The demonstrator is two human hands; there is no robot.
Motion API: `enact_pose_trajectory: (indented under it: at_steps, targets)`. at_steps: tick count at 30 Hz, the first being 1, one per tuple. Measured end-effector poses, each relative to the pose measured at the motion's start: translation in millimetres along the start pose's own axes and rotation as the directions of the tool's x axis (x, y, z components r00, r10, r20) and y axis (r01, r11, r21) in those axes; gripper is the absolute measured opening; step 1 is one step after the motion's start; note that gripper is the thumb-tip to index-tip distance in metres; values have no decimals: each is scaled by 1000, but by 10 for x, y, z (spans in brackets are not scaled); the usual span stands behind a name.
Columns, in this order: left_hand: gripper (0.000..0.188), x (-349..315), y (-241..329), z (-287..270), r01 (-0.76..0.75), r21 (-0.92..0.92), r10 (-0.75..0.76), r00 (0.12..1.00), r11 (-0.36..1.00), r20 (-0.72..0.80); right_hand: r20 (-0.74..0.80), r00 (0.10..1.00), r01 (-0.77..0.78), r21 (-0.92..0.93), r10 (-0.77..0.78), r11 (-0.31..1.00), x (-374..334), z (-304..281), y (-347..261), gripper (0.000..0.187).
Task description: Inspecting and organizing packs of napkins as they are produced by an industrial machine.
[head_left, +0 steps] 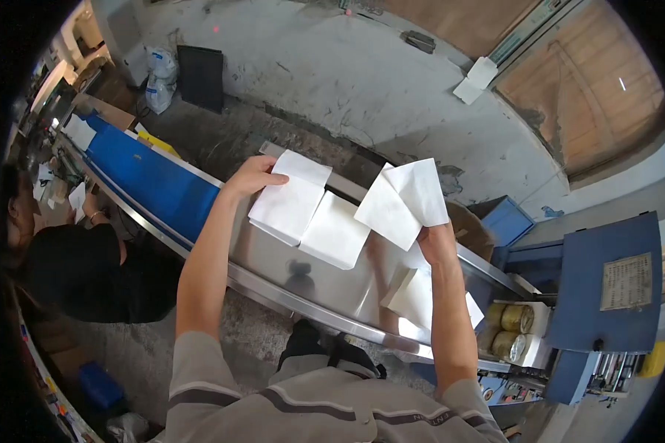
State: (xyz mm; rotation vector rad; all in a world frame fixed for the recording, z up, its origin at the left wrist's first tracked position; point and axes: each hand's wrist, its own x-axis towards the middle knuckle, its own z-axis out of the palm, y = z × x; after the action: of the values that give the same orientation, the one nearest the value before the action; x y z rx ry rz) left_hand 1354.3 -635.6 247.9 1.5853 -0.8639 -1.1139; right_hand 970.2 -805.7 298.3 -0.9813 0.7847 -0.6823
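Observation:
At the far side of a metal table (266,262), my left hand (251,176) grips the edge of a stack of white paper pieces (288,203), thumb on top and fingers mostly hidden. A second white stack (336,230) lies against it on the right. My right hand (439,242) is closed on white sheets (420,192), held fanned out above the table; its fingertips are partly hidden behind them. More white paper (412,295) rests near my right forearm. Whether the pieces are sheets or flat bags I cannot tell.
A blue conveyor belt (148,173) runs off to the left, where a person in black (74,273) handles white paper. At the right stand yellowish rolls (517,317) beside a blue machine cabinet (606,284). A cardboard box (471,230) and blue bin (506,220) sit behind the table.

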Motion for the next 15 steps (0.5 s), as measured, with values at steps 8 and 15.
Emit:
enact_pose_trajectory:
  at_steps: [8,15]
  targets:
    - [38,-110,12,60,-202,-150,200,979,968,-29,29,999,-42,-8,42,999,66,262,33,46]
    - [44,-355,218,-28,-304,-136,305,952,943,-12,303,930,333,-462,-206,822,-87,480,-135,28]
